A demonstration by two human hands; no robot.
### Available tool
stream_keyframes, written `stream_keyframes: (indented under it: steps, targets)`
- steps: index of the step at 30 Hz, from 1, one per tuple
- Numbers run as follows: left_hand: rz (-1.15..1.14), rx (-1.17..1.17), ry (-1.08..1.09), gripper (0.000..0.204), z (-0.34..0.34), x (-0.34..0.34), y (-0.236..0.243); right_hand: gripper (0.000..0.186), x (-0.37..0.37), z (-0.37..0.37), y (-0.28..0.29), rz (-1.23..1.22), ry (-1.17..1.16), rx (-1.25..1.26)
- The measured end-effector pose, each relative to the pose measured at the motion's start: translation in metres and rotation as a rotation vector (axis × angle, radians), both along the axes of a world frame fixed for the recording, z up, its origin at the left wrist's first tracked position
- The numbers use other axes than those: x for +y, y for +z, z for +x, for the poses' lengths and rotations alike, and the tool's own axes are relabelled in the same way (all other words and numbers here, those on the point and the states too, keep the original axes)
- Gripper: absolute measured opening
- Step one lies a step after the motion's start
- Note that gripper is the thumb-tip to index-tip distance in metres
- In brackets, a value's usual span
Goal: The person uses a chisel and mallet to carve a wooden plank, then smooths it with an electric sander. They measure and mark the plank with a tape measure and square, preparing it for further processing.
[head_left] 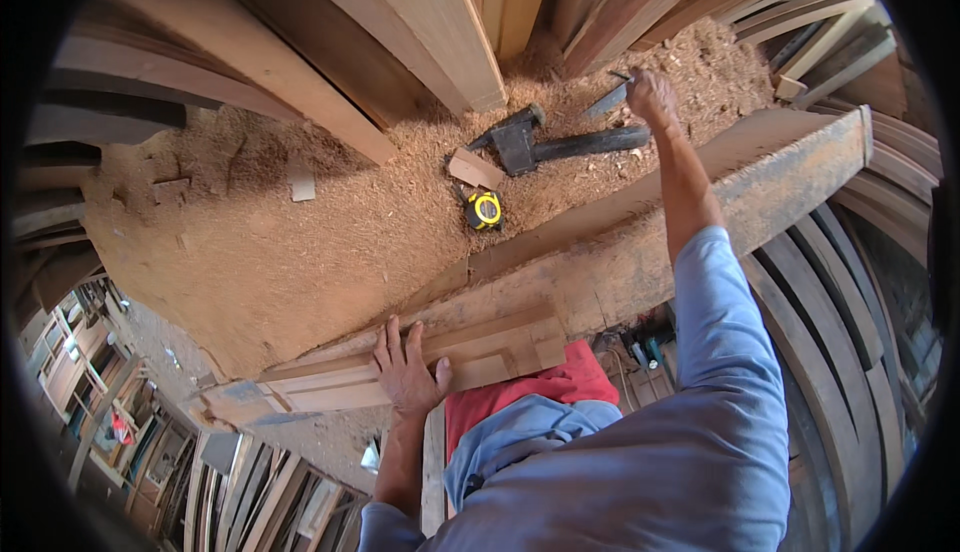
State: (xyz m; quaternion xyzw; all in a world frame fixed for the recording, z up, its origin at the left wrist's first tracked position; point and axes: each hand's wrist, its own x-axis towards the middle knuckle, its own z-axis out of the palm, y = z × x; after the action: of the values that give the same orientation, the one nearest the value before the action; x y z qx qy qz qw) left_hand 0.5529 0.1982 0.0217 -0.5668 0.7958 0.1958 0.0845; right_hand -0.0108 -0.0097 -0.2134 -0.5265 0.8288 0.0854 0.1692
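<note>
My left hand [408, 367] lies with fingers spread on a light brown wooden workpiece [515, 344] with stepped, recessed edges, along the near side of the bench. Far off to the right, my right hand [652, 95] is closed; a thin dark tip shows beside its fingers, but what it grips is mostly hidden. Just left of that hand a flat grey-blue metal blade [606, 102] rests over the shavings; whether I hold it is unclear. Nearby lie a dark axe-like tool [515, 147] with a black handle, a small wood block [475, 169] and a yellow-black tape measure [485, 210].
Sawdust and shavings cover the bench top [270, 252]. A thick, worn beam [640, 252] runs diagonally along its near side. Long planks [420, 22] lean in from the far edge, and curved boards [830, 352] stand at the right. More timber [250, 492] is stacked at lower left.
</note>
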Motion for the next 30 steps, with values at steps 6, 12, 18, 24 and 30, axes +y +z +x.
stream_keyframes:
  steps: [6,12,18,24,30]
  targets:
    - [0.019,-0.005,-0.026,0.071,-0.007,-0.011,0.001,0.043,-0.031,0.005,-0.052,0.186,-0.030,0.106]
    - [0.019,0.000,-0.025,0.071,-0.010,-0.013,-0.002,0.039,-0.045,0.016,-0.030,0.217,0.238,0.347]
    - [0.028,0.014,0.003,0.071,-0.010,-0.005,0.005,0.032,-0.033,0.024,0.000,0.425,0.415,0.065]
    - [0.023,0.024,0.007,0.064,-0.006,-0.015,0.004,0.028,-0.005,0.012,-0.085,0.482,0.484,-0.167]
    - [0.014,0.005,0.013,0.058,-0.001,-0.012,0.002,0.018,-0.018,0.059,0.020,0.685,0.500,-0.171]
